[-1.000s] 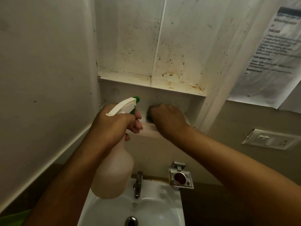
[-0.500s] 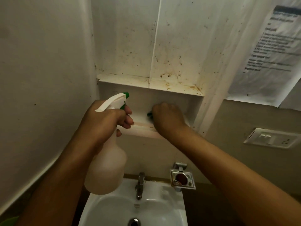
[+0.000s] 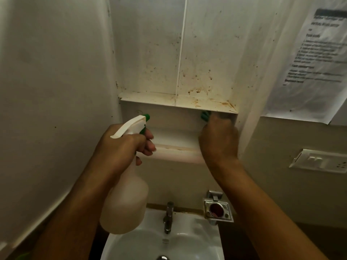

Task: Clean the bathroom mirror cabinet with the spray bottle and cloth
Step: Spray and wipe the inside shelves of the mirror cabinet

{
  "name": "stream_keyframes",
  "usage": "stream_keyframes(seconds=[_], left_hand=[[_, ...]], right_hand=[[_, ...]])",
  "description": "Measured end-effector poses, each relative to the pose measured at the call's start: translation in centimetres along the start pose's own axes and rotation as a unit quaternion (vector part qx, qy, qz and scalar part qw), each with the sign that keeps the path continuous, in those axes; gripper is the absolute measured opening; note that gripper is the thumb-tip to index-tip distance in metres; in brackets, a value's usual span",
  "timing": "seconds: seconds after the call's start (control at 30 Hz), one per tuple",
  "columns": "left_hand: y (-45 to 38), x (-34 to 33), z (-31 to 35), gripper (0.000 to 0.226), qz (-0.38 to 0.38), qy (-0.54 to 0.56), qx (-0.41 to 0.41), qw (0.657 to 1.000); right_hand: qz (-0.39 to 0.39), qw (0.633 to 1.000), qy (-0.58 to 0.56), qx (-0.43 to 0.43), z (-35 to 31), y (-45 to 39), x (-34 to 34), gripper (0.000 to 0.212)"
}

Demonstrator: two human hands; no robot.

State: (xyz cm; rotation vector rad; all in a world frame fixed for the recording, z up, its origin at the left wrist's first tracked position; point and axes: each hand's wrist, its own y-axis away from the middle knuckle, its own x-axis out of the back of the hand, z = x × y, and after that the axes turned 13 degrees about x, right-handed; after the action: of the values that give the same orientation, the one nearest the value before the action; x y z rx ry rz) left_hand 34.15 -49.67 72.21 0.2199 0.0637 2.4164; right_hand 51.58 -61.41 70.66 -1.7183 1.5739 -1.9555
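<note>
The right hand (image 3: 218,139) presses a green cloth (image 3: 205,115) into the right end of the cabinet (image 3: 197,57) shelf (image 3: 176,136), which runs leftward, unwiped. The left hand (image 3: 122,147) grips the bottle (image 3: 124,201), nozzle toward the shelf.

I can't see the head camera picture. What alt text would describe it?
A person's right hand presses a green cloth into the right corner of a stained white cabinet shelf, while the left hand holds a white spray bottle above a sink with a tap.
</note>
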Motion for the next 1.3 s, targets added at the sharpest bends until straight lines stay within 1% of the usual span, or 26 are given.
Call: stream_keyframes(seconds=[0.07, 0.13, 0.23, 0.3, 0.33, 0.4, 0.5, 0.53, 0.6, 0.63, 0.7, 0.77, 0.8, 0.83, 0.9, 0.97, 1.03, 1.1, 1.17, 1.3], left_hand=[[0.1, 0.1, -0.1, 0.024, -0.002, 0.0, 0.002, 1.0], [0.2, 0.3, -0.1, 0.024, 0.001, -0.001, 0.003, 1.0], [0.2, 0.9, -0.4, 0.023, 0.019, 0.0, 0.002, 1.0], [0.4, 1.2, -0.5, 0.022, 0.019, 0.001, -0.001, 1.0], [0.3, 1.5, -0.6, 0.022, 0.018, 0.002, -0.002, 1.0], [0.2, 1.8, -0.7, 0.021, 0.019, 0.003, 0.001, 1.0], [-0.3, 2.5, -0.9, 0.018, 0.01, 0.008, 0.014, 1.0], [-0.5, 2.7, -1.0, 0.022, 0.005, 0.006, 0.02, 1.0], [-0.6, 2.9, -1.2, 0.026, 0.008, 0.004, 0.022, 1.0], [-0.6, 3.0, -1.3, 0.025, 0.011, 0.003, 0.022, 1.0], [-0.5, 3.1, -1.4, 0.024, 0.007, 0.003, 0.022, 1.0], [-0.3, 3.2, -1.3, 0.025, 0.007, 0.004, 0.024, 1.0], [-0.3, 3.3, -1.4, 0.027, 0.007, 0.005, 0.029, 1.0], [-0.3, 3.5, -1.5, 0.025, 0.01, 0.005, 0.031, 0.999], [-0.2, 3.8, -1.5, 0.023, 0.016, 0.003, 0.036, 0.999], [-0.3, 4.0, -1.5, 0.031, 0.023, 0.002, 0.049, 0.999], [-0.3, 4.4, -1.2, 0.033, 0.023, 0.004, 0.055, 0.998], [0.1, 4.8, -1.1, 0.027, 0.029, 0.009, 0.055, 0.998], [0.5, 5.0, -1.1, 0.022, 0.038, 0.009, 0.04, 0.998], [1.5, 4.5, -0.8, 0.026, 0.064, 0.021, 0.005, 0.998]], right_hand=[[0.007, 0.998, -0.016, -0.055, 0.7, -0.5, -1.5, 0.025], [0.018, 0.995, -0.058, -0.084, 0.6, -1.2, -3.0, 0.029], [0.032, 0.985, -0.147, -0.087, -1.2, -2.4, -4.3, 0.036], [0.032, 0.982, -0.166, -0.079, -2.2, -2.9, -5.3, 0.037], [0.016, 0.983, -0.169, -0.07, -2.8, -3.1, -6.0, 0.033], [-0.022, 0.984, -0.173, -0.032, -4.3, -3.3, -7.4, 0.025], [-0.037, 0.982, -0.179, 0.052, -6.4, -3.9, -8.8, 0.03], [-0.054, 0.977, -0.189, 0.08, -7.0, -4.2, -9.1, 0.03], [-0.092, 0.968, -0.197, 0.129, -8.0, -4.8, -9.8, 0.025], [-0.092, 0.963, -0.196, 0.158, -8.4, -5.0, -9.9, 0.024], [-0.107, 0.948, -0.194, 0.227, -9.1, -5.3, -10.3, 0.027], [-0.123, 0.925, -0.128, 0.337, -9.5, -5.6, -10.5, 0.031], [-0.134, 0.913, -0.1, 0.372, -9.4, -5.8, -10.4, 0.032], [-0.154, 0.905, -0.091, 0.386, -9.2, -6.0, -10.3, 0.032], [-0.205, 0.897, -0.076, 0.385, -8.5, -6.2, -10.1, 0.031], [-0.251, 0.885, -0.07, 0.385, -7.9, -5.9, -10.1, 0.033], [-0.256, 0.883, -0.066, 0.387, -7.7, -5.7, -9.8, 0.037], [-0.268, 0.885, -0.091, 0.371, -7.5, -5.8, -8.9, 0.044], [-0.284, 0.887, -0.087, 0.354, -6.5, -6.2, -7.9, 0.042], [-0.292, 0.895, -0.04, 0.334, -3.3, -5.5, -5.4, 0.036]])
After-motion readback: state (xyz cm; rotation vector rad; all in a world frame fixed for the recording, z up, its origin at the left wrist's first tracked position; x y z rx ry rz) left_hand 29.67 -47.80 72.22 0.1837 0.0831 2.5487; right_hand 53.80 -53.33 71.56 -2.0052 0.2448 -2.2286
